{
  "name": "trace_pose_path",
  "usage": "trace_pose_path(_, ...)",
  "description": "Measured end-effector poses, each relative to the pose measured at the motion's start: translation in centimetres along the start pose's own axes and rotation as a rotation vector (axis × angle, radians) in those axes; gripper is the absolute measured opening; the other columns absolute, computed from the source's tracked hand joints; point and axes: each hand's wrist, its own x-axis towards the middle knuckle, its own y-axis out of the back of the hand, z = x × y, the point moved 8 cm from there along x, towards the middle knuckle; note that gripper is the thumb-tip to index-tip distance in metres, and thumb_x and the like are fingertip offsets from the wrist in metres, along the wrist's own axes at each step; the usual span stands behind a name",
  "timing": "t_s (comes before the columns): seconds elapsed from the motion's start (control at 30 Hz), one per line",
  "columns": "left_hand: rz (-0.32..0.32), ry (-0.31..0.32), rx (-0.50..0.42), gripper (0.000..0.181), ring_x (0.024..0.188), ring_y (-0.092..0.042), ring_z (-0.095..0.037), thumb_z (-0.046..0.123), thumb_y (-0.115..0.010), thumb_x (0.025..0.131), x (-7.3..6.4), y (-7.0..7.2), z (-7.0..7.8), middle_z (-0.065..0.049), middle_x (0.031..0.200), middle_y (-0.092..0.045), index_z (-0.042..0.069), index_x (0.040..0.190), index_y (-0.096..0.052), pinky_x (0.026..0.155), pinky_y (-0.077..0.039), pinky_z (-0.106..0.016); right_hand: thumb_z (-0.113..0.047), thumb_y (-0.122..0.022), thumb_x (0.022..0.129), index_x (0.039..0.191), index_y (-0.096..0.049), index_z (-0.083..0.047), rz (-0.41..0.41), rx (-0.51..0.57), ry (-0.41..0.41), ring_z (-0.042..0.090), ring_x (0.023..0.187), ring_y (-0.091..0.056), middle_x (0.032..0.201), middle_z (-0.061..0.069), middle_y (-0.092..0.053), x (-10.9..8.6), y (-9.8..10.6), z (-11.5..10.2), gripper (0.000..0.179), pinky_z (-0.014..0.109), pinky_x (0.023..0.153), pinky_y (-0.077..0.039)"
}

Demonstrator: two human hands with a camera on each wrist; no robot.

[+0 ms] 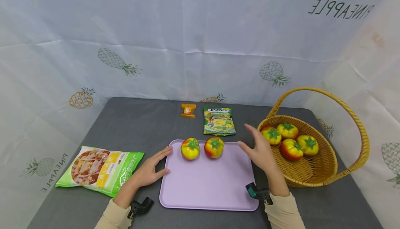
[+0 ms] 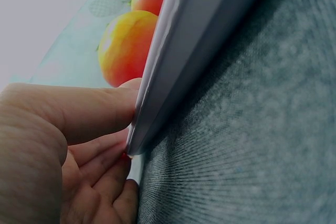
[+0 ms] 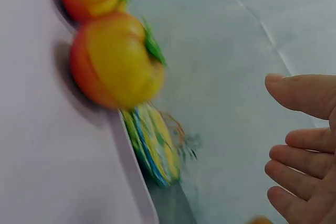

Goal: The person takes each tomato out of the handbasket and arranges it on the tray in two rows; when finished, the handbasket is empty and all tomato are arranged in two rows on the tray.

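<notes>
Toward the near side of the grey desk (image 1: 150, 121), a lilac tray (image 1: 209, 184) lies between my two beige sleeves (image 1: 115, 215). To its left, one corner of a green-and-white food bag (image 1: 101, 170) reaches the desk's left edge; its printed characters are too small for me to read.

My left hand (image 1: 148, 170) is at the tray's left edge, fingers stretched out and thumb apart from them, the thumb tip touching the rim. My right hand (image 1: 261, 154) hovers by the tray's far right corner, thumb spread well away from the fingers.

Just inside the tray's far edge sit two yellow-red fruits (image 1: 190, 149) with green leafy tops, between my hands: the left one near my left fingertips, the other nearer my right thumb. Right of my right hand, toward the desk's right edge, a wicker basket (image 1: 303, 173) carries four similar fruits (image 1: 292, 149).

Beyond the tray's far edge lies a green-and-yellow packet (image 1: 218, 121) reading "FOX'S" and, beneath, "SPRING". Left of it, near the desk's far edge, is a small orange packet (image 1: 188, 111), its lettering too tiny to make out. Behind hangs white cloth (image 1: 193, 20), "PINEAPPLE" printed in reverse among pineapple drawings.
</notes>
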Motion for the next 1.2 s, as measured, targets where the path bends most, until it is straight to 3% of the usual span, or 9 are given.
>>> trace_pose_path(0.23,0.001,0.002,0.010,0.063,0.140,-0.033,-0.029,0.025,-0.066,0.088,0.0,0.1,-0.1,-0.008,0.150,-0.039,0.006,0.143,-0.042,0.110,-0.032,-0.039,-0.027,-0.066,0.089,0.141,-0.039,-0.001,0.103,-0.020,-0.104,0.047,0.124,-0.044,0.141,0.025,-0.044,-1.7,4.9,3.5,0.065,0.062,0.099,-0.036)
trace_pose_path(0.5,0.004,-0.004,0.007,0.062,0.139,-0.033,-0.029,0.025,-0.065,0.088,-0.1,0.0,0.0,-0.009,0.150,-0.039,0.006,0.143,-0.042,0.110,-0.033,-0.041,-0.035,-0.059,0.093,0.145,-0.029,0.004,0.047,-0.088,-0.217,0.053,0.124,-0.037,0.143,0.032,-0.036,-3.0,8.3,6.3,0.071,0.066,0.095,-0.034)
trace_pose_path(0.77,0.008,0.011,0.022,0.063,0.139,-0.033,-0.029,0.027,-0.066,0.088,-0.3,0.1,-0.4,-0.007,0.150,-0.039,0.007,0.143,-0.042,0.109,-0.033,-0.043,-0.041,-0.052,0.096,0.149,-0.020,0.002,-0.038,-0.156,-0.297,0.057,0.125,-0.033,0.143,0.036,-0.032,-3.8,9.6,8.9,0.075,0.069,0.092,-0.031)
trace_pose_path(0.9,0.009,0.001,0.023,0.063,0.139,-0.033,-0.029,0.026,-0.066,0.088,-0.2,0.1,-0.4,-0.008,0.150,-0.039,0.007,0.143,-0.042,0.110,-0.033,-0.040,-0.041,-0.048,0.098,0.147,-0.022,0.004,-0.045,-0.188,-0.328,0.059,0.123,-0.032,0.140,0.039,-0.033,-3.9,9.7,9.7,0.072,0.070,0.091,-0.030)
trace_pose_path(1.2,0.003,-0.016,0.013,0.062,0.140,-0.033,-0.028,0.025,-0.066,0.088,0.0,0.0,0.0,-0.008,0.150,-0.039,0.006,0.142,-0.042,0.111,-0.032,-0.037,-0.028,-0.043,0.101,0.143,-0.027,0.010,-0.026,-0.230,-0.315,0.057,0.122,-0.034,0.138,0.039,-0.035,-4.2,9.6,10.9,0.059,0.067,0.094,-0.031)
